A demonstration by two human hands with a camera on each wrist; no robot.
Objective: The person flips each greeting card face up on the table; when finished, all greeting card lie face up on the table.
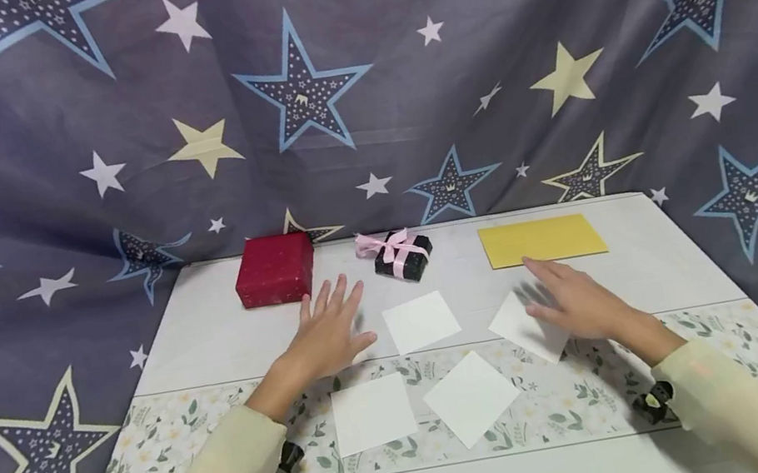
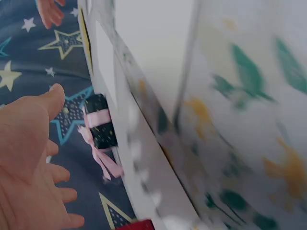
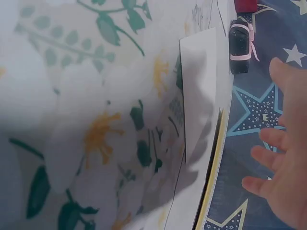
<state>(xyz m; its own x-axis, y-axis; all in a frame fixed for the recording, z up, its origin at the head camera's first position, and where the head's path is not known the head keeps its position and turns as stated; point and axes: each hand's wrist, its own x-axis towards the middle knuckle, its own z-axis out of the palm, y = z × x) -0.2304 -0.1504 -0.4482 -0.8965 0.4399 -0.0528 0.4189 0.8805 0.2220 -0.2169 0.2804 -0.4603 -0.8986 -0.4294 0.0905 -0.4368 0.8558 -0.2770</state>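
Head view. Right hand (image 1: 577, 301) flat, fingers (image 1: 541, 273) straight and released, over the far edge of a white paper square (image 1: 526, 329); contact with the sheet likely, not certain. Left hand (image 1: 326, 332) spread flat on the worktop (image 1: 215, 341), fingers relaxed, gripping nothing. Taking that paper square as landmark: second white square (image 1: 421, 321) just left of it, two more (image 1: 373, 412) and (image 1: 472, 398) nearer the person and to the left, yellow sheet (image 1: 542, 240) beyond it, black gift box with pink ribbon (image 1: 403, 255) beyond and left, red gift box (image 1: 275, 269) farther left.

Left wrist view. Left palm open, fingers (image 2: 57, 173) loose; black ribboned box near them, apart; corner of the red box at the bottom edge.

Right wrist view. Paper square lying partly lifted at one edge, shadow beneath; right-hand fingers (image 3: 268, 160) extended, apart from it here.

Handling, judged: paper square very light, thin, limp, easily creased, prone to slide on the smooth worktop. Best taken by pinching a raised corner or edge, or slid to the worktop edge first.
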